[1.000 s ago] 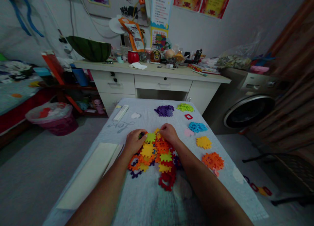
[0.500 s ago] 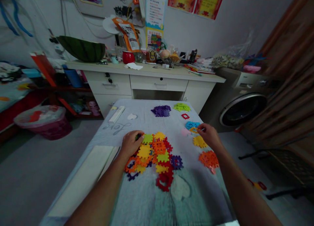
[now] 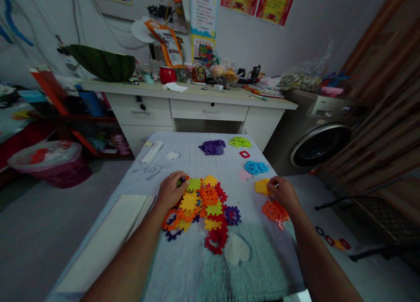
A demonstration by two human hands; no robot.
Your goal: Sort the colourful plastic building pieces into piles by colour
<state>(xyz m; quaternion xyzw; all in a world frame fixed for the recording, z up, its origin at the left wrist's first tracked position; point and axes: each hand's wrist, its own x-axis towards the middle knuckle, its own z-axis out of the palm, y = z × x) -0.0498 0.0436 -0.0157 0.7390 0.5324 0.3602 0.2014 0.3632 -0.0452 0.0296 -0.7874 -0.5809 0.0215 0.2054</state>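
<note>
My left hand rests at the left edge of a mixed heap of plastic interlocking pieces, in orange, yellow, red, green and purple. Its fingers are closed on a green piece, mostly hidden by them. On the right side, my right hand has its fingers pinched at a yellow interlocking piece on the small yellow pile. Just below that hand lies an orange pile; a blue pile sits beyond it.
Farther back on the cloth-covered table are a purple pile, a light green pile and one red piece. A long white box lies along the left edge. A white desk stands behind, a washing machine at right.
My right hand has moved toward me from beside the blue pile to the yellow pile, bringing a yellow piece down. My left hand stays at the heap. The view has shifted slightly.
</note>
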